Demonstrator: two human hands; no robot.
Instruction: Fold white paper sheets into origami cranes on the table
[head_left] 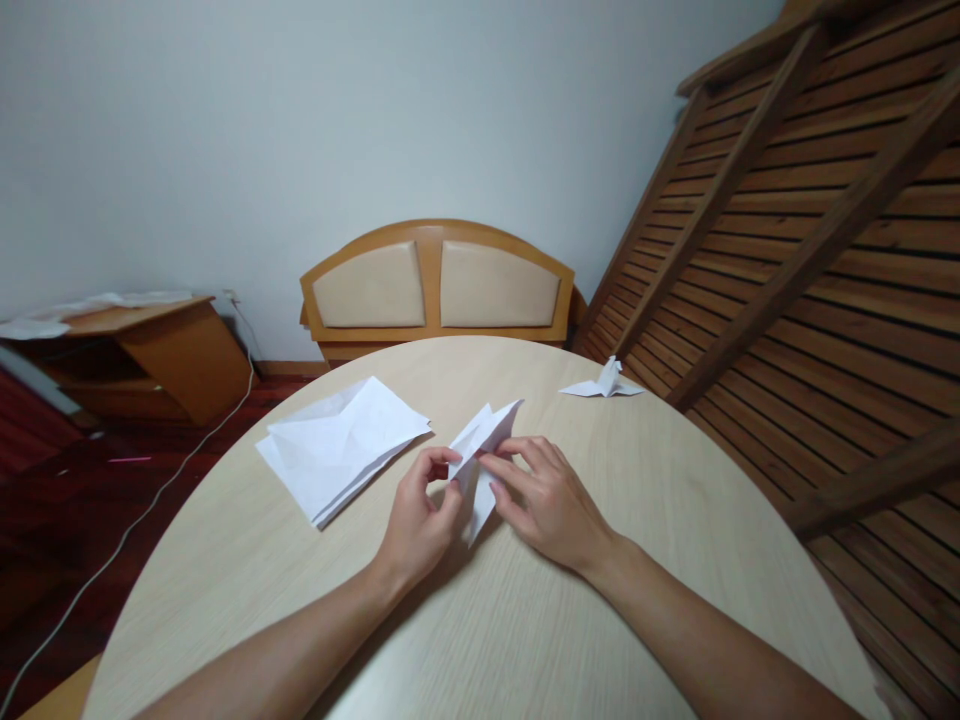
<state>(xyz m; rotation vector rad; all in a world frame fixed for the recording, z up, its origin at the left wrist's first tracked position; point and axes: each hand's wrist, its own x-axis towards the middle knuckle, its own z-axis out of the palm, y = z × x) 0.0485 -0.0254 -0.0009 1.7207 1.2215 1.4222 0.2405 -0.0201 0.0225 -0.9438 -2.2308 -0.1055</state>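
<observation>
A partly folded sheet of white paper (pixel 480 437) is held between my two hands, just above the middle of the table. My left hand (pixel 424 505) pinches its left edge between thumb and fingers. On the other side, my right hand (pixel 546 495) grips the paper, with the fingers at its inner folds and the thumb below. One pointed flap hangs down between the hands, and other points stick up at the top. Part of the folding is hidden behind the fingers.
A stack of white paper sheets (pixel 341 445) lies on the round wooden table (pixel 262 620), left of my hands. A folded paper crane (pixel 606 382) stands near the far right edge. Beyond are a padded headboard (pixel 439 285), a wooden cabinet (pixel 180 360) and slatted wooden panels (pixel 810 250).
</observation>
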